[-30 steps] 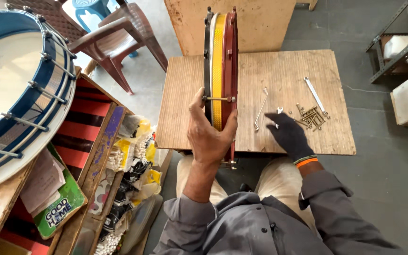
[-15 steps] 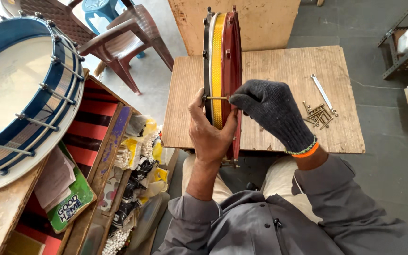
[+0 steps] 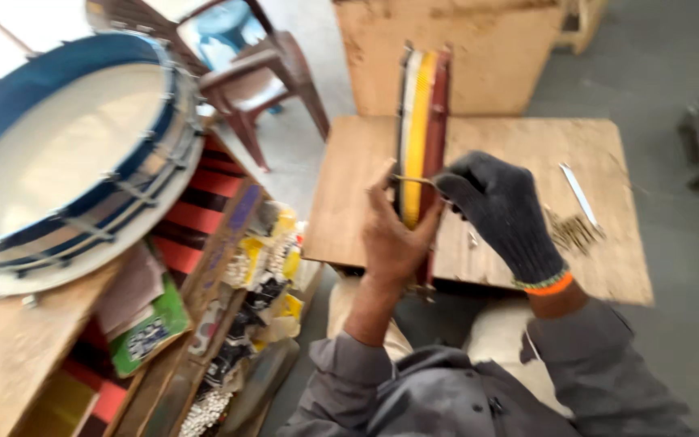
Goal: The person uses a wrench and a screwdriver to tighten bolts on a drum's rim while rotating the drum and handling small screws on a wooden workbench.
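Observation:
A thin frame drum (image 3: 421, 105) with white, yellow and red bands stands on edge on a small wooden table (image 3: 519, 150). My bare left hand (image 3: 394, 235) grips its near rim and holds it upright. My right hand (image 3: 499, 206), in a dark knit glove with an orange cuff, is closed on a thin metal rod (image 3: 414, 180) that crosses the drum's rim. The rod's right end is hidden inside the glove.
A pile of small metal hooks (image 3: 574, 232) and a flat metal tool (image 3: 581, 194) lie on the table's right side. A large blue-and-white drum (image 3: 66, 154) rests at the left, above a shelf of packets (image 3: 260, 275). Brown plastic chairs (image 3: 264, 77) stand behind.
My gloved right hand came from the hooks on the table to the drum's rim and closed on the metal rod. The view shifted and the image is now blurred.

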